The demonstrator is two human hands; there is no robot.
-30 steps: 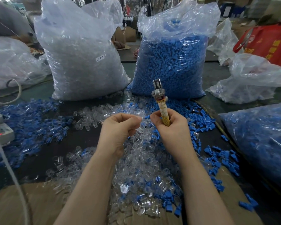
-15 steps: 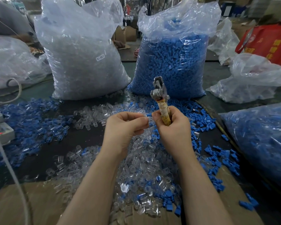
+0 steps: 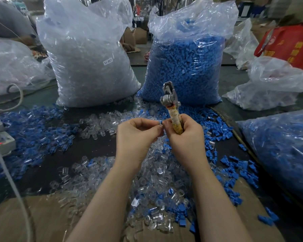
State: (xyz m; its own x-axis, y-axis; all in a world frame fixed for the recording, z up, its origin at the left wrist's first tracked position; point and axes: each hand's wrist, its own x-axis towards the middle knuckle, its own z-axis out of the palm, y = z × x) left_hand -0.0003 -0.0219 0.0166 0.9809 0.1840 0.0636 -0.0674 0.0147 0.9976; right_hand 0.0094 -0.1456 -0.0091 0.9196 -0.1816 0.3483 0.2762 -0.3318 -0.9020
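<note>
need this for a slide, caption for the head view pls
Right hand grips a wrapped-handle metal tool upright; left hand pinches a small blue piece beside it, above loose clear and blue parts.

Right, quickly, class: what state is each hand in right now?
Left hand: closed, pinching a small blue piece at its fingertips.
Right hand: closed, gripping the tape-wrapped tool by its handle.
</note>
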